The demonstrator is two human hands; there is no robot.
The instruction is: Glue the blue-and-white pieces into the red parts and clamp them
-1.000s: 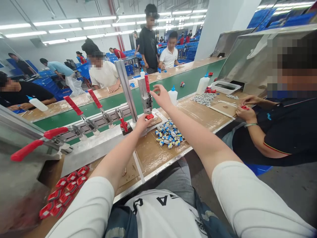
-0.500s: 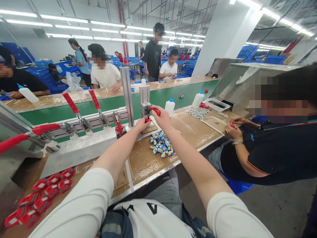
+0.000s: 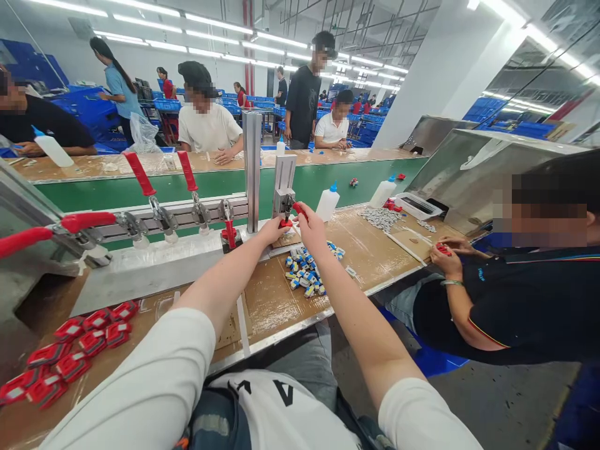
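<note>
My left hand (image 3: 272,230) is closed, its fingertips on a small red part (image 3: 285,223) beneath the tip of an upright toggle clamp. The clamp sits on a metal post (image 3: 284,169). My right hand (image 3: 313,228) is wrapped round the clamp's red handle (image 3: 300,209), just right of the post. Fingers partly cover both the part and the handle. Close by, below my right wrist, lies a heap of small white, blue and yellow blocks (image 3: 304,275) on the brown bench top (image 3: 269,306).
Left stands a row of red-handled toggle clamps (image 3: 162,215) on a metal frame. Several red housings (image 3: 91,342) lie front left. Beyond are a white glue bottle (image 3: 327,203), grey pieces (image 3: 379,219) and a green belt (image 3: 206,173). A co-worker (image 3: 529,294) sits at right, holding a red piece.
The camera view has shifted, so the bench scene sits a little farther right. Both my hands stay at the clamp; my right hand sits slightly lower against the post.
</note>
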